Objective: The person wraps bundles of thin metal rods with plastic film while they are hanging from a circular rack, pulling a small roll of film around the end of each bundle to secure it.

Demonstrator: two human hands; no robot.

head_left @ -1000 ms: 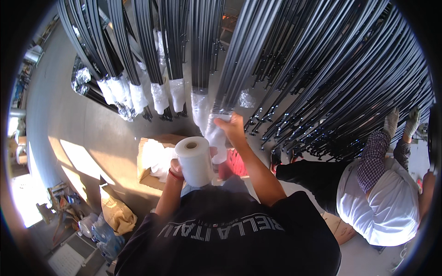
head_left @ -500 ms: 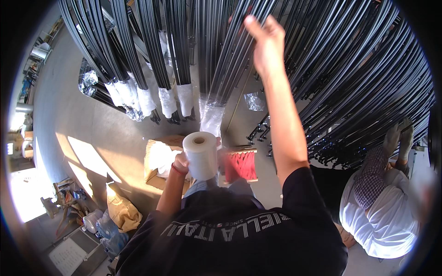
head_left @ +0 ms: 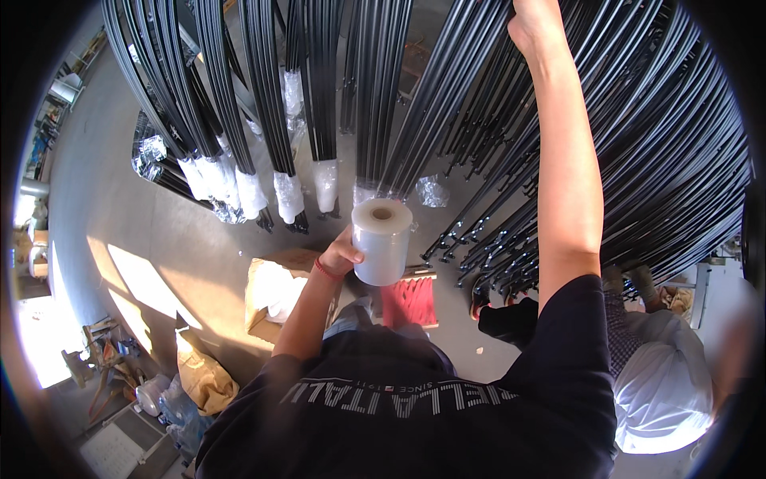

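My left hand (head_left: 343, 254) is closed around the side of a thick roll of clear stretch film (head_left: 383, 259), held upright in front of my body. Just behind the roll, the lower end of a bundle of black rods (head_left: 381, 120) has film around it. My right arm is stretched far forward, and my right hand (head_left: 536, 25) is at the top edge, its fingers mostly cut off. Nearest to it is another sheaf of black rods (head_left: 447, 80), slanting down toward the film roll. Whether the hand grips these rods cannot be seen.
Bundles with film-wrapped ends (head_left: 289, 195) hang at the left. Many loose black rods (head_left: 654, 160) fill the right side. A red-strapped stool (head_left: 411, 302) and an open carton (head_left: 255, 307) stand near my legs. A co-worker in a white top (head_left: 666, 375) bends at the right.
My right hand has moved forward and right to the top edge. The film roll in my left hand has shifted right and forward. The slanting rods have swung right, apart from the middle bundle.
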